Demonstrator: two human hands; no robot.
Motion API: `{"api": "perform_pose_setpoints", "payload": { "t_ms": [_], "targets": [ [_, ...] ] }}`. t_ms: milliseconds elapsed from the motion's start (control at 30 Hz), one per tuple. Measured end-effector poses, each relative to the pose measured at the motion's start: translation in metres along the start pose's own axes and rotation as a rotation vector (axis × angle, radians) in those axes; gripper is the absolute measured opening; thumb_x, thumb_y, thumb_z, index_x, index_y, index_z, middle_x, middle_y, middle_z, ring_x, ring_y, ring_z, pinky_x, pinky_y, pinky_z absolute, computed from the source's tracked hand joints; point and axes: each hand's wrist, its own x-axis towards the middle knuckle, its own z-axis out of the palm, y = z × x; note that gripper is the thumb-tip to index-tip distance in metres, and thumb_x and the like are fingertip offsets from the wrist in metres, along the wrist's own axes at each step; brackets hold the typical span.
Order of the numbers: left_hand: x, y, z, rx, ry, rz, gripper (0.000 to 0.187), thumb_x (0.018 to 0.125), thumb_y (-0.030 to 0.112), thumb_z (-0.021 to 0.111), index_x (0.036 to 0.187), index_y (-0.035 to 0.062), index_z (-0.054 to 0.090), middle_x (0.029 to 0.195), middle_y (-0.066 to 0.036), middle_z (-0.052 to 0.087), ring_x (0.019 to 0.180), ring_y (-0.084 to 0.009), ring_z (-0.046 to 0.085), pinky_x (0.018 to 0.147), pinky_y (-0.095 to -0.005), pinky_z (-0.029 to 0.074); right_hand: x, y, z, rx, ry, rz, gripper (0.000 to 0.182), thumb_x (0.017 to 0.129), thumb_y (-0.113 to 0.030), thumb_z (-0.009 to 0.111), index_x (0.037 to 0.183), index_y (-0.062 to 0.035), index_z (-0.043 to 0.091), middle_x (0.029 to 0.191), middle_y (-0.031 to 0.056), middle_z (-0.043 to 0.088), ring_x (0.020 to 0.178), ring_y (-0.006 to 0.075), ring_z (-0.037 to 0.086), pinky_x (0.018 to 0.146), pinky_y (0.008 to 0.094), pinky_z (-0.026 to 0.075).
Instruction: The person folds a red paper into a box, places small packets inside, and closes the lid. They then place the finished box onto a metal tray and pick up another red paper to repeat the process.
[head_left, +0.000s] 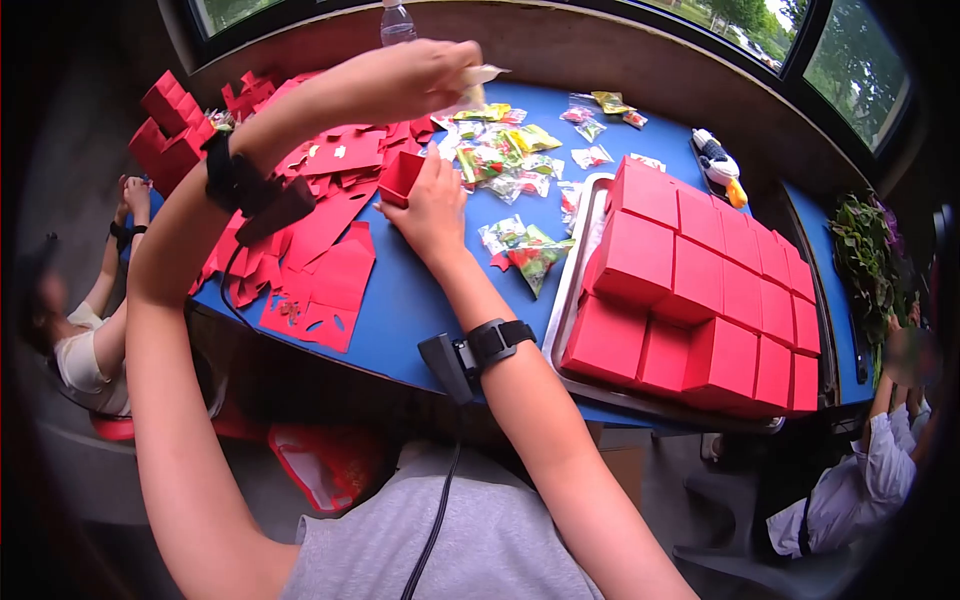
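My left hand (435, 78) is raised over the far part of the table, fingers closed on a small pale packet (484, 74) with a pointed corner. My right hand (432, 205) is wrapped round a small red paper box (400, 177), whose top is open. Just beyond and to the right of that box lies a spread of small wrapped snack packets (500, 155) in clear, green, yellow and red wrappers. Flat red card box blanks (335, 205) are heaped to the left of my right hand.
A metal tray (556, 345) full of stacked red boxes (690, 270) stands on the blue table (405, 300) at right. A plastic bottle (397, 22) is at the back. People sit at left (90, 340) and right (860, 470).
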Motion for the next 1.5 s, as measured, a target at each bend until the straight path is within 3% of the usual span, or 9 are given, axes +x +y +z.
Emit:
{"api": "perform_pose_setpoints", "payload": {
  "t_ms": [233,433,633,733,900,967,1200,1333,1500],
  "targets": [
    [-0.058,-0.029,0.06,-0.246,-0.141,-0.359,0.027,0.075,0.021,0.066,0.07,-0.0019,0.052,0.064,-0.016,0.059,0.06,-0.0248,0.061,0.053,-0.0343,0.045,-0.003,0.005,-0.001,-0.016,-0.037,0.018,0.098,0.056,-0.036,0.083,0.129,0.0042,0.031,0.115,0.0203,0.048,0.107,0.0352,0.047,0.089,0.0442,0.041],
    [-0.05,-0.037,0.075,-0.244,-0.237,-0.439,0.031,0.066,0.024,0.069,0.08,-0.0024,0.059,0.063,-0.015,0.058,0.062,-0.0252,0.061,0.055,-0.0358,0.046,-0.005,0.006,-0.003,-0.031,-0.077,-0.011,0.098,0.055,-0.034,0.084,0.128,0.0034,0.03,0.112,0.0186,0.049,0.106,0.0339,0.048,0.087,0.0433,0.042],
    [-0.042,-0.042,0.074,-0.132,-0.164,-0.313,0.07,0.07,0.023,0.073,0.125,0.0025,0.036,0.102,-0.023,0.055,0.072,-0.0279,0.06,0.066,-0.0373,0.047,-0.005,0.005,-0.006,0.044,-0.019,0.005,0.111,0.056,-0.031,0.083,0.137,0.0029,0.015,0.114,0.02,0.048,0.106,0.0364,0.047,0.088,0.044,0.041],
    [-0.045,-0.037,0.06,-0.267,-0.071,-0.272,0.072,0.069,0.022,0.075,0.127,0.0036,0.036,0.107,-0.022,0.055,0.077,-0.0235,0.061,0.07,-0.0333,0.049,-0.006,0.004,-0.006,0.061,-0.064,0.023,0.113,0.056,-0.03,0.083,0.139,0.0011,0.012,0.115,0.0207,0.048,0.107,0.0375,0.046,0.089,0.0445,0.04],
    [-0.047,-0.033,0.055,-0.502,-0.225,-0.357,0.05,0.069,0.018,0.073,0.113,0.0033,0.054,0.099,-0.017,0.062,0.081,-0.0216,0.063,0.072,-0.0308,0.05,-0.006,0.007,-0.005,0.107,-0.02,0.027,0.113,0.056,-0.029,0.083,0.139,-0.0004,0.012,0.114,0.0209,0.048,0.108,0.0378,0.046,0.088,0.0451,0.041],
    [-0.053,-0.032,0.062,-0.204,-0.137,-0.211,0.028,0.066,0.014,0.071,0.09,0.0018,0.065,0.083,-0.013,0.065,0.078,-0.0248,0.063,0.067,-0.0336,0.05,-0.004,0.008,-0.005,0.098,-0.049,0.025,0.114,0.055,-0.029,0.084,0.139,-0.0006,0.012,0.117,0.0208,0.047,0.109,0.0381,0.045,0.089,0.0452,0.04],
    [-0.068,-0.041,0.081,-0.149,-0.193,-0.201,0.012,0.063,0.011,0.071,0.072,0.0045,0.067,0.08,-0.01,0.06,0.082,-0.0254,0.052,0.079,-0.0367,0.042,0.008,0.026,-0.002,0.206,-0.237,-0.04,0.118,0.046,-0.019,0.085,0.14,-0.0039,0.015,0.131,0.0177,0.04,0.119,0.0372,0.04,0.098,0.0455,0.036],
    [-0.072,-0.058,0.091,-0.371,0.124,-0.314,0.032,0.072,0.014,0.071,0.1,0.0067,0.059,0.103,-0.013,0.052,0.082,-0.0215,0.057,0.072,-0.0309,0.047,0.013,0.035,-0.008,0.302,-0.302,-0.039,0.122,0.044,-0.018,0.086,0.141,-0.0017,0.014,0.134,0.0206,0.037,0.123,0.0372,0.037,0.103,0.0407,0.032],
    [-0.076,-0.056,0.106,-0.423,0.098,-0.439,0.061,0.072,0.021,0.071,0.121,0.0017,0.04,0.102,-0.019,0.056,0.092,-0.0275,0.059,0.075,-0.0369,0.049,0.02,0.03,-0.017,0.277,-0.142,0.073,0.119,0.048,-0.027,0.087,0.138,0.0042,0.016,0.126,0.0265,0.038,0.118,0.0397,0.039,0.101,0.0399,0.034]
  ]
}}
